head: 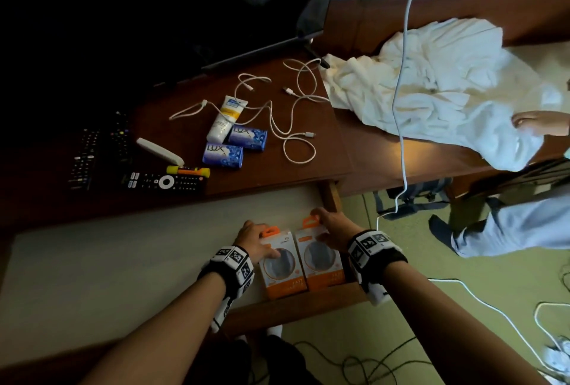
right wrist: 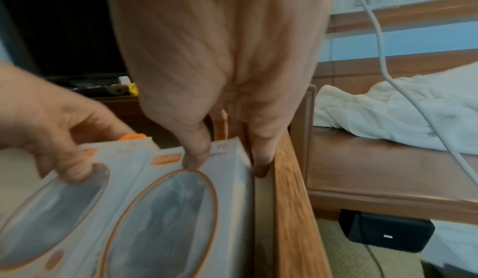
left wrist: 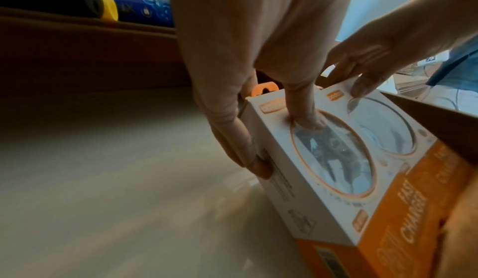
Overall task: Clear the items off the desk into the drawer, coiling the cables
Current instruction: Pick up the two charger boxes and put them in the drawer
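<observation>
Fingers (left wrist: 258, 165) of both hands clamped round two charger boxes (head: 279, 264), seating them in the drawer (head: 123, 261); next, coiling desk cables (head: 287, 119).

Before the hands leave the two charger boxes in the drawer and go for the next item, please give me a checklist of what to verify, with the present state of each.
1. Left charger box inside the drawer: ok.
2. Right charger box beside it, near the drawer's right wall: ok.
3. Boxes lying flat on the bottom: cannot tell.
4. Left hand and right hand free: not ok, each grips a box.
5. White cables coiled: not ok, loose on the desk.
6. Soap bars within view: ok.
</observation>
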`<action>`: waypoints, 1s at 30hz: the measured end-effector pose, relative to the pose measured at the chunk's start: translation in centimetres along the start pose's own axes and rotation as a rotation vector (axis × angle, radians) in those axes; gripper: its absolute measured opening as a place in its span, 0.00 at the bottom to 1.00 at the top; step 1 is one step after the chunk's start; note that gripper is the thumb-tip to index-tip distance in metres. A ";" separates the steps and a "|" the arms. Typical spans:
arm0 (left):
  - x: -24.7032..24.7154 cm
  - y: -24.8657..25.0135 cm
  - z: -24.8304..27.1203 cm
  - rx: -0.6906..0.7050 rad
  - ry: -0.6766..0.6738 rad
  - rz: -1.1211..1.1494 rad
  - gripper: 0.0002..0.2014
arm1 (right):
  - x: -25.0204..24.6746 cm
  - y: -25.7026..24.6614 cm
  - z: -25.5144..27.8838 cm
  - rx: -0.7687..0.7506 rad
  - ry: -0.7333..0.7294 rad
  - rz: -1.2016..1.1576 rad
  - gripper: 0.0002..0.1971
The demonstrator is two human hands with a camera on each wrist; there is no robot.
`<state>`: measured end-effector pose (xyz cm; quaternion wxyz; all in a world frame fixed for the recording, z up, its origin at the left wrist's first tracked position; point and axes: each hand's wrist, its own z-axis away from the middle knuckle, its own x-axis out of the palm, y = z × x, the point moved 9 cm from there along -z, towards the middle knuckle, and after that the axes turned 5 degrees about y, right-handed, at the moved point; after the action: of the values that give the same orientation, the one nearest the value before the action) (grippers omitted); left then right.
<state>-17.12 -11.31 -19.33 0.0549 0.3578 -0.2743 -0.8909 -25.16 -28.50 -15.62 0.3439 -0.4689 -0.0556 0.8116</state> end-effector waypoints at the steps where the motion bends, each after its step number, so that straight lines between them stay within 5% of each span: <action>1: 0.2 0.2 -0.1 0.010 0.001 -0.004 0.34 | 0.3 -0.1 0.1 -0.008 -0.003 0.030 0.31; 6: 1.0 0.9 -0.3 0.025 0.023 -0.008 0.29 | 2.2 0.2 0.3 -0.071 -0.009 0.168 0.42; 13: 1.4 1.3 -0.2 0.009 0.079 0.000 0.31 | 3.7 0.5 0.6 -0.049 0.050 0.279 0.28; 21: 3.1 0.7 0.0 0.045 0.034 -0.015 0.30 | 4.8 1.0 0.2 -0.011 0.026 0.268 0.32; 30: 4.1 0.7 -0.2 0.018 -0.015 -0.080 0.39 | 5.2 1.5 0.0 -0.007 0.030 0.302 0.32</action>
<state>-20.12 -13.25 -21.59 0.0137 0.3622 -0.2682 -0.8926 -27.62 -26.46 -20.00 0.2172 -0.4852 0.0180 0.8468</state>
